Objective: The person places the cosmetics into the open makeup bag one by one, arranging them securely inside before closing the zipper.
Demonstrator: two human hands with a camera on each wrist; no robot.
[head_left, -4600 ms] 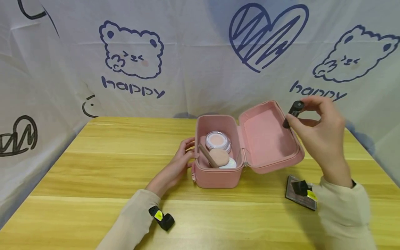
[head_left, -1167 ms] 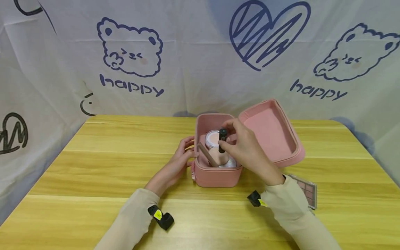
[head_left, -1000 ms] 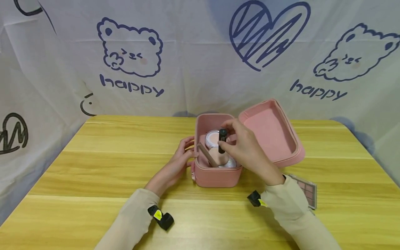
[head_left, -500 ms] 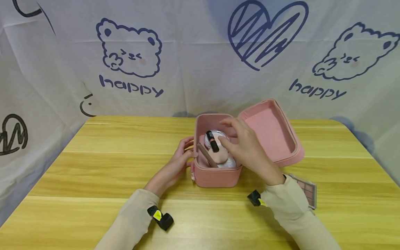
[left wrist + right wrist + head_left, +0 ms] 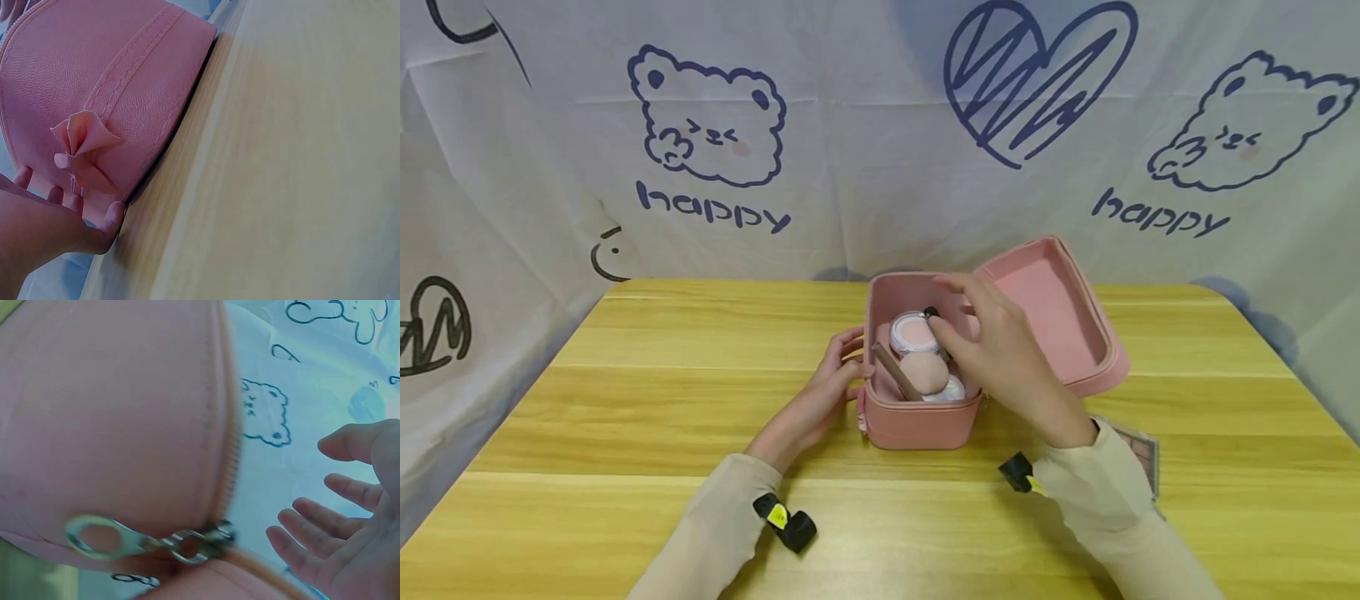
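Observation:
On the table stands an open pink makeup case [image 5: 921,427]. My left hand [image 5: 829,392] rests against its left side; in the left wrist view its fingers and thumb touch the wall beside a pink bow [image 5: 87,153]. Above the opening, my right hand [image 5: 1003,354] has thumb and fingers spread apart, holding nothing, as the right wrist view confirms. A black lipstick tube [image 5: 931,312] lies in the case at the right of a round powder compact [image 5: 913,332], mostly hidden by the right hand. Also inside are a beige puff [image 5: 923,372], a brown stick [image 5: 896,372] and a shiny whitish item [image 5: 953,390].
The lid [image 5: 1060,321] is folded out to the right. An eyeshadow palette [image 5: 1142,454] lies on the wooden table [image 5: 662,433], partly under the right sleeve. A metal zip pull [image 5: 97,537] hangs at the case's edge. Behind is a printed cloth [image 5: 850,167].
The right hand brought the lipstick tube from over the lid into the case and let it go. The tube dropped onto the compact, then slid right. The left hand stayed in place.

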